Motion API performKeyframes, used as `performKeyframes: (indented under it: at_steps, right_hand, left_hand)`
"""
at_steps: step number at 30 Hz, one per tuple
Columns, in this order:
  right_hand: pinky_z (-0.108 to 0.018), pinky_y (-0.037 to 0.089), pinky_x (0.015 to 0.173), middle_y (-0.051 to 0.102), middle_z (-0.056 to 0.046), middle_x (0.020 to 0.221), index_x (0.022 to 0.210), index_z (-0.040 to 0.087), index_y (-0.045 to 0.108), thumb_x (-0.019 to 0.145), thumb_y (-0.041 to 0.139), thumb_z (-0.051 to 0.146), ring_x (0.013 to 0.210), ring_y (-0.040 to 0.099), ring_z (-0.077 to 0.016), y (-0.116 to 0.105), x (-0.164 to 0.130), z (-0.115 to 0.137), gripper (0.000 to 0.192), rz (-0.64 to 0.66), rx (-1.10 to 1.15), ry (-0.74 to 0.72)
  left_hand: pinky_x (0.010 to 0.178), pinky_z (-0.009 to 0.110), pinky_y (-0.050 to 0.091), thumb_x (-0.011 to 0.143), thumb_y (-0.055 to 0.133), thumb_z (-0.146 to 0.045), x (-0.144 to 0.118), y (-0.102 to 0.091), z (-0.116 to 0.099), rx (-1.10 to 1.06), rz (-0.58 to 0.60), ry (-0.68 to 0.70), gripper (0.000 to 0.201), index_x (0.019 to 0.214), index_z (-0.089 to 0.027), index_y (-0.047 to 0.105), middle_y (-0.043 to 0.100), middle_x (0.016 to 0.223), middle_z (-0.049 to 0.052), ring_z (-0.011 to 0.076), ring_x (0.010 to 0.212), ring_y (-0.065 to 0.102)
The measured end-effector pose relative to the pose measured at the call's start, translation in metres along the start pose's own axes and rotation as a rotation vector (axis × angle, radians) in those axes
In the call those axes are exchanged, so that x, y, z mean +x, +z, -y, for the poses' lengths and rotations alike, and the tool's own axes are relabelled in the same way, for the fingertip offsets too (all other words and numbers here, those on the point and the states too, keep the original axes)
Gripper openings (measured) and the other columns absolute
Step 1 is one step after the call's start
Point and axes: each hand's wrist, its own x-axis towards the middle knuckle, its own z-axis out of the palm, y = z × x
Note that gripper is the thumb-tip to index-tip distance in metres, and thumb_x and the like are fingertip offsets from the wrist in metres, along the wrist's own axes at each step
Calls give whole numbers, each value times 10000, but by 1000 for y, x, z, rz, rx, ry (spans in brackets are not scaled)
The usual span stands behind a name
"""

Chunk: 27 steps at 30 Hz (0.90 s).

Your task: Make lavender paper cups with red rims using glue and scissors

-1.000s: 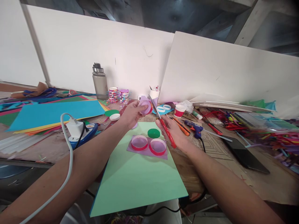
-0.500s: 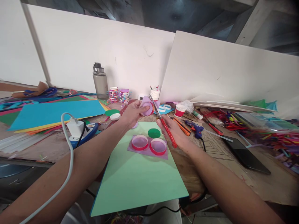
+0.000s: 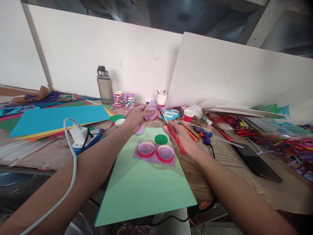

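My left hand (image 3: 140,118) pinches a paper cup ring (image 3: 152,114) with lilac paper on it, the thumb lying across its face. A flap of lilac paper (image 3: 153,103) sticks out above the ring. My right hand (image 3: 179,135) is closed round red-handled scissors (image 3: 174,134), whose blades point up beside the ring's right edge. Whether the blades touch the paper I cannot tell. Below the hands, two red-and-white cup rings (image 3: 146,149) stand on a lilac paper piece (image 3: 154,160). A green paper disc (image 3: 161,139) lies behind them on a light green sheet (image 3: 146,189).
Left are coloured sheets (image 3: 63,116), a power strip (image 3: 91,140) with a white cable, and a bottle (image 3: 104,85). Stacked rings (image 3: 118,99) stand at the back. Right are a paper cup (image 3: 188,115), glue gun (image 3: 206,135), phone (image 3: 256,163) and pipe cleaners (image 3: 293,143).
My left hand and the lilac-covered ring have shifted slightly left and down. The scissors stay almost in place, their blades tilted slightly further left.
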Motion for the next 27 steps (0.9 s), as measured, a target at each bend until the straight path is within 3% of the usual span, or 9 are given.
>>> performKeyframes:
  at_steps: [7, 13, 27]
  right_hand:
    - [-260, 326, 544, 453, 59, 671, 822, 256, 451, 943, 527, 560, 551, 402, -119, 2, 0, 0, 336, -19, -16, -6]
    - [-271, 352, 587, 501, 47, 696, 872, 265, 472, 949, 520, 525, 610, 461, -142, -2, -1, 2, 276, -43, -144, -40]
    - [-269, 331, 536, 486, 56, 647, 876, 269, 497, 952, 532, 544, 556, 442, -138, 0, 0, -1, 288, 0, -12, 8]
  left_hand:
    - [688, 261, 508, 482, 992, -271, 0, 4, 9, -114, -97, -23, 439, 740, -153, 657, 684, 758, 4, 119, 717, 613]
    - [657, 249, 460, 482, 993, -279, 0, 5, 8, -38, -24, 16, 439, 791, -135, 717, 707, 766, 26, 122, 690, 614]
    - [660, 264, 474, 406, 1017, -331, 3, 1, 2, 29, 17, 41, 484, 738, -148, 715, 698, 722, 26, 141, 688, 606]
